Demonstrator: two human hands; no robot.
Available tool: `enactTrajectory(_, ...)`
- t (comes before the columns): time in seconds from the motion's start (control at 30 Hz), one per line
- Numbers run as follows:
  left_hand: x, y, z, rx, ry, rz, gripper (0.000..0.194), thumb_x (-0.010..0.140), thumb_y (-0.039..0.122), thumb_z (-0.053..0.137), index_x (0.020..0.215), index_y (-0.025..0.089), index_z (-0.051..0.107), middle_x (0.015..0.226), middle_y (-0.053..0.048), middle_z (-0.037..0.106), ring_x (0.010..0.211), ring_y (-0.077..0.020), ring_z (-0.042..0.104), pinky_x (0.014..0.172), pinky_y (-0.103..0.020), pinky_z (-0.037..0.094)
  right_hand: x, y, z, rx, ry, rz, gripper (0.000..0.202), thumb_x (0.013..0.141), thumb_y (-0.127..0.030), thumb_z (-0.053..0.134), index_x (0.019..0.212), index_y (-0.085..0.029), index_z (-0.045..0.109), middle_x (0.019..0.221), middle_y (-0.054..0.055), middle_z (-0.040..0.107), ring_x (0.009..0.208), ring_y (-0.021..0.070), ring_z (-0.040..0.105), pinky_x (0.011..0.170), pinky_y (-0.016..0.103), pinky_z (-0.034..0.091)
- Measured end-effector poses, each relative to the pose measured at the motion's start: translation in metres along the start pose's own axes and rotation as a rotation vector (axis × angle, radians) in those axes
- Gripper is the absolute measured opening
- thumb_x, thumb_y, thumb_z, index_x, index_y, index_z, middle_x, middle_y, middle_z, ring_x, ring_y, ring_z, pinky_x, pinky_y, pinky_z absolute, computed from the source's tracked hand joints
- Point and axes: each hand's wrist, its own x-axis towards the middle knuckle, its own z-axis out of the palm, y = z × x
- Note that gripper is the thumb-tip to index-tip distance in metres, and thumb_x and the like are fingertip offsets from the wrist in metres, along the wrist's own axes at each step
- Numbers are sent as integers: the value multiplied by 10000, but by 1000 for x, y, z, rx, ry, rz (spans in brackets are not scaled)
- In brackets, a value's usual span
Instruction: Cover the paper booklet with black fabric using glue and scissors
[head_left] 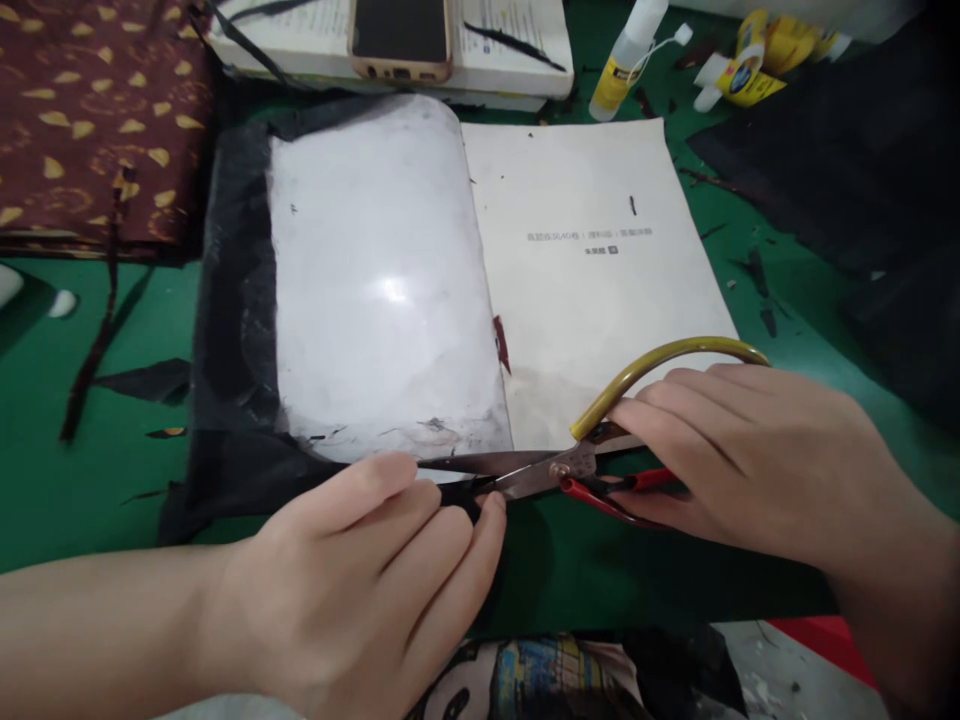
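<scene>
My right hand (750, 460) grips a pair of scissors (540, 472) with one yellow-green and one red handle. Their blades are parted and point left along the lower edge of an open book (585, 310). Black covering material (232, 440) wraps the book's left cover, around a white inner page (375, 280). With fingers closed, my left hand (375, 570) pinches the black material at the bottom edge, right beside the blades. What lies under its fingers is partly hidden.
A phone (401, 35) rests on a thick book (517, 75) at the back. Near it are a glue bottle (626, 60) and yellow tubes (742, 80). Patterned maroon cloth (90, 130) lies left, black sheet (847, 170) right. Scraps dot the green table (45, 480).
</scene>
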Motion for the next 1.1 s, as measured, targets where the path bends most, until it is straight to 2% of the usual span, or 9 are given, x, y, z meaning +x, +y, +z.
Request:
enactTrajectory(0.2,-1,-3,0,-7,25,62,336,896,149,396,1081,25,647,693,-61,610,623,-197,543,631,-378,415,-1,-1,3,6,2,-9,310,932,-414,503,1006,-127,592,821,71,676,667,215,558,588,349,349)
enactTrajectory(0.37,-1,-4,1,-6,28,63,332,901,164,406,1073,21,652,681,-63,616,613,-201,549,615,-377,411,0,-1,4,-5,9,-15,295,941,-416,492,988,-138,581,800,59,676,634,202,550,575,345,337)
enactTrajectory(0.63,0,5,-5,-36,-51,-35,330,886,121,411,1104,46,648,707,-74,657,655,-226,567,654,-408,432,-2,-2,3,-11,-6,-19,267,957,-396,471,1008,-150,562,815,53,686,638,195,556,579,340,327)
enactTrajectory(0.9,-1,-3,0,-38,11,66,339,839,121,444,1081,15,656,669,-72,638,597,-217,559,577,-383,424,-4,-1,3,-10,-4,-21,288,956,-408,474,1021,-143,564,802,51,682,642,191,558,595,336,344)
enactTrajectory(1.1,-1,-4,0,-38,17,51,332,858,135,429,1063,41,673,673,-67,642,596,-212,563,589,-383,423,-4,-1,4,-6,-12,-17,287,953,-409,481,1018,-144,568,792,44,669,643,191,556,601,336,349)
